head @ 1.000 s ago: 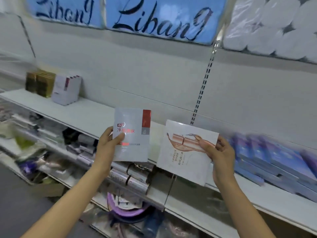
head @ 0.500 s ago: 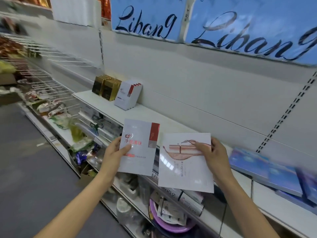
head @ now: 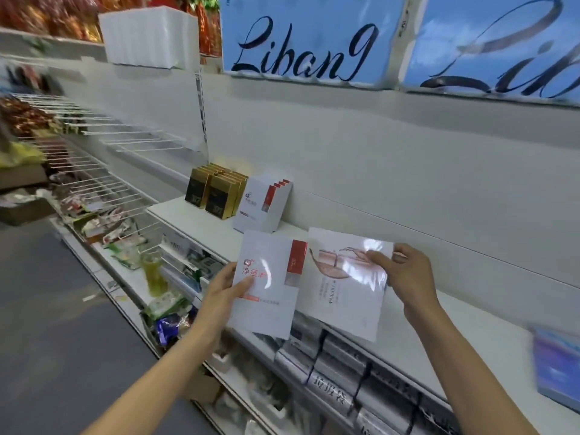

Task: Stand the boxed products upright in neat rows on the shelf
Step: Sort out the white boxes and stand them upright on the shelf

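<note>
My left hand (head: 224,288) grips a flat white box with a red corner strip (head: 270,296) by its left edge, held upright in front of the white shelf (head: 201,219). My right hand (head: 400,274) pinches the top right of a glossy white box with a rose-gold picture (head: 343,293), right beside the first. Further back on the shelf stands a row of matching white-and-red boxes (head: 265,204), upright against the back wall, with two rows of gold-and-black boxes (head: 216,191) to their left.
Blue boxes (head: 557,368) lie flat on the shelf at far right. Silver boxed goods (head: 332,387) fill the shelf below. Wire racks (head: 103,171) with packets run off to the left. Big blue packs marked "Libang" (head: 301,42) sit on the top shelf. Grey floor lies lower left.
My view has swung left along the shelf, so the standing gold and white-and-red rows are now closer and the blue boxes are at the right edge. Both hands still hold their boxes side by side.
</note>
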The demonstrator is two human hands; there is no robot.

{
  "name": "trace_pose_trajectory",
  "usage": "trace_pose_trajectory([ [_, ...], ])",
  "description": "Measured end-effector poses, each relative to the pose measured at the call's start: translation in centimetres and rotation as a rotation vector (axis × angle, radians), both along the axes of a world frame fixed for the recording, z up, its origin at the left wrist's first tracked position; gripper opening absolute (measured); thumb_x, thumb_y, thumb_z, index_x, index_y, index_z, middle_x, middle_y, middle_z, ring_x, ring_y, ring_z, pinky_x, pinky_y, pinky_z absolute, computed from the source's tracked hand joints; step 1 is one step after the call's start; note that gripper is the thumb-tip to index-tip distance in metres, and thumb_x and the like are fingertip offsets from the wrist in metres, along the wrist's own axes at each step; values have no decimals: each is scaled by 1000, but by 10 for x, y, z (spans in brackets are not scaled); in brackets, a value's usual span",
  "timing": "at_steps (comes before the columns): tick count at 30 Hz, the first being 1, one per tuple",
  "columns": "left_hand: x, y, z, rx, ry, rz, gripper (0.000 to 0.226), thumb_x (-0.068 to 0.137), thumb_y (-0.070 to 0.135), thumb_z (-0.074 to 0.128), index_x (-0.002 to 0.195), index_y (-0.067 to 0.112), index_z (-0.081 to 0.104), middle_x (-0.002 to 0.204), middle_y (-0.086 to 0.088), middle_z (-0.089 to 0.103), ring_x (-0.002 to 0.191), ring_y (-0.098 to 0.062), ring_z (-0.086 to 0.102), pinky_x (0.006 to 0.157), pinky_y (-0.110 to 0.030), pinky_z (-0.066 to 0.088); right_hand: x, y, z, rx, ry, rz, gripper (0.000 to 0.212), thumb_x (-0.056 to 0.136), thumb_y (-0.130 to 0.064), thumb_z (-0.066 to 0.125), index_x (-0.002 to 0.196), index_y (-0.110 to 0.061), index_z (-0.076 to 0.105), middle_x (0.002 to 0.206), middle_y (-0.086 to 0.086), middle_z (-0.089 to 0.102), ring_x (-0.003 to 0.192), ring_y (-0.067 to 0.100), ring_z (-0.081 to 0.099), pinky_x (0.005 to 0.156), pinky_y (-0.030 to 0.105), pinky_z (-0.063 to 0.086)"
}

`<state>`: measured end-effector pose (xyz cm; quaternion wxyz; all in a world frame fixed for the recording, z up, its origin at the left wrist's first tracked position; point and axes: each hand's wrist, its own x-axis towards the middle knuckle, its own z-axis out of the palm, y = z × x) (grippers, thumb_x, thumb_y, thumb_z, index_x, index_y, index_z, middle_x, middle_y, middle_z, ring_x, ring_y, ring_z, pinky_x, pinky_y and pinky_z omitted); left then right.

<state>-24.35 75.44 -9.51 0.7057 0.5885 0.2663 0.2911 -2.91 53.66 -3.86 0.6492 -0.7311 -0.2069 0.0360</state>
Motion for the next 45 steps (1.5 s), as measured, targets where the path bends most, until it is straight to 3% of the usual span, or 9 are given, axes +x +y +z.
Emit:
trace_pose_trajectory([
  [2, 15, 28, 4, 25, 6, -11, 23, 96, 16, 64, 116, 27, 62, 112, -8, 75, 97, -35, 73, 89, -57, 58, 20, 26, 2, 13, 46, -4, 21, 80, -13, 82, 84, -4, 64, 63, -8, 63, 55, 12, 60, 60, 32, 48],
  [7, 40, 76, 2, 20, 3, -14, 23, 96, 18, 65, 118, 23, 64, 109, -5, 77, 96, -34, 73, 86, -51, 60, 47, 66, -3, 57, 225, 44, 47, 80, -10, 77, 125, -7, 63, 103, 15, 62, 74, 26, 67, 60, 32, 58],
  [13, 75, 135, -3, -44, 8, -56, 20, 96, 19, 65, 113, 28, 64, 106, -5, 76, 85, -24, 74, 69, -37, 58, 54, 95, -20, 58, 294, 26, 10, 94, 0, 62, 97, -4, 70, 71, 1, 72, 64, 16, 67, 60, 25, 58],
  [23, 152, 248, -10, 28, -5, -255, 38, 95, 24, 67, 131, 20, 61, 116, -8, 74, 99, -29, 74, 72, -39, 62, 56, 147, -39, 412, 270, -337, 29, 96, -2, 62, 124, 0, 57, 120, 15, 68, 102, 30, 70, 84, 42, 62],
  [29, 179, 292, -20, 74, -7, -359, 39, 95, 27, 66, 132, 21, 57, 117, -4, 72, 104, -28, 72, 84, -46, 60, 49, 176, -63, 609, 302, -407, 26, 90, -2, 66, 114, -9, 59, 114, 12, 66, 88, 24, 70, 87, 45, 57],
  [33, 185, 303, -27, 116, -4, -401, 36, 96, 28, 64, 130, 22, 55, 114, 4, 72, 100, -22, 72, 75, -34, 61, 44, 186, -82, 370, 234, -515, 32, 82, -6, 77, 108, -6, 60, 110, 12, 72, 101, 36, 69, 87, 44, 55],
  [37, 187, 308, -31, 119, 4, -447, 26, 96, 28, 63, 121, 33, 55, 107, 12, 74, 93, -14, 75, 68, -27, 61, 40, 188, -86, -5, 200, -515, 50, 77, -8, 84, 116, -9, 54, 109, 3, 69, 101, 18, 67, 76, 27, 50],
  [41, 190, 309, -33, 141, -8, -463, 22, 97, 27, 62, 117, 34, 56, 105, 11, 75, 93, -12, 75, 67, -27, 62, 45, 193, -82, -99, 175, -464, 64, 67, 4, 87, 119, -14, 55, 108, -5, 69, 97, 10, 67, 70, 22, 49],
  [45, 191, 310, -32, 132, -46, -453, 23, 98, 26, 61, 120, 30, 55, 103, 14, 75, 93, -11, 75, 65, -24, 60, 50, 197, -77, -9, 147, -497, 44, 81, 2, 77, 117, -15, 58, 108, -4, 70, 95, 6, 67, 70, 18, 49],
])
